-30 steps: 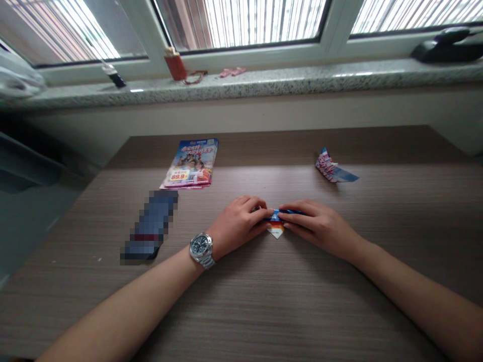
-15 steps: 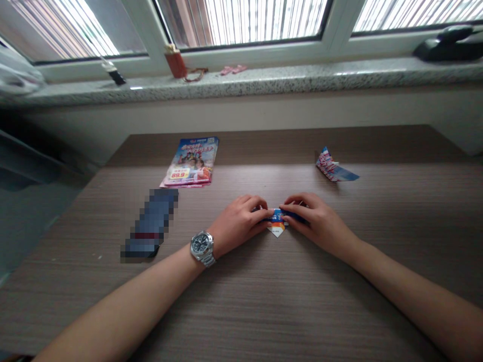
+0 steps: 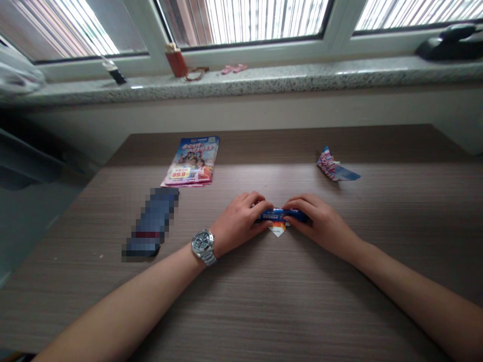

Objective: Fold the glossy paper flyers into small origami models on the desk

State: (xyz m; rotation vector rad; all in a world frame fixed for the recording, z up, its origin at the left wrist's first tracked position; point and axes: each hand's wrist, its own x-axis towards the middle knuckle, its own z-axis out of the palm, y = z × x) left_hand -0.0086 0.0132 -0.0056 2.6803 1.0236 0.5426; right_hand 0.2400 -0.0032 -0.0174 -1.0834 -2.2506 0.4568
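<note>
A: Nearest me is the brown wooden table (image 3: 264,306), then the silver wristwatch (image 3: 204,246) just behind my left hand (image 3: 239,223).
B: And the hands?
A: My left hand and right hand (image 3: 322,226) are close together. Both pinch the small folded blue paper strip (image 3: 282,215). It lies on the table between them, with a white and orange corner poking toward me.
B: What might go wrong?
A: I think the fold could pop open if one hand lets go, or go crooked if I press unevenly. A hard pull may tear it.
B: Farther out?
A: Left of my left hand is a blurred dark blue flat thing (image 3: 153,223). Beyond that hand is a bright printed paper flyer (image 3: 192,161). Beyond my right hand is another folded paper piece (image 3: 335,169).
</note>
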